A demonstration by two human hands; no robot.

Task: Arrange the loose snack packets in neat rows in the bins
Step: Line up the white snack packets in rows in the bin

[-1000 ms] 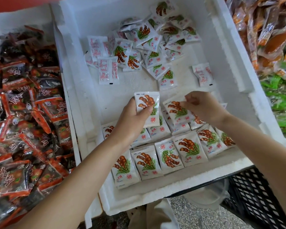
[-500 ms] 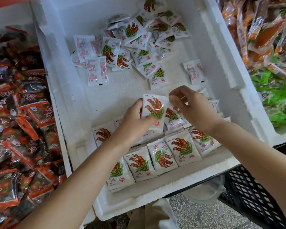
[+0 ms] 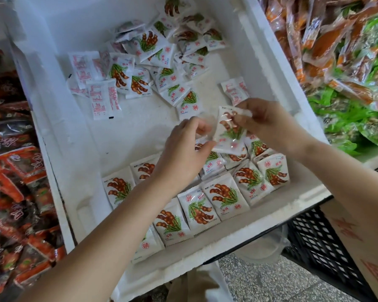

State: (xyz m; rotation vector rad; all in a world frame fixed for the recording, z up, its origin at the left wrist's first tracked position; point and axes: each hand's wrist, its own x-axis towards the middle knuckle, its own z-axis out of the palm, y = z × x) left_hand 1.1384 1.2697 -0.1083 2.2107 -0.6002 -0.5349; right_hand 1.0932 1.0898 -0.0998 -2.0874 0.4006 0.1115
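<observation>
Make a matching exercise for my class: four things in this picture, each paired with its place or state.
Things:
1 held packet
2 loose pile
3 red-and-black packets
4 black crate

Places or states:
A left-hand bin
B far end of the foam bin
C below the bin's near right corner
D lifted, between left hand and right hand

Pairs: 1-D, 2-B, 3-A, 4-C

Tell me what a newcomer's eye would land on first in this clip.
Most likely the two hands meeting mid-frame over the white foam bin: the right hand pinches a white snack packet at its top, and the left hand touches its lower corner. Next, the neat rows of packets along the bin's near edge against the loose heap at the far end.
</observation>
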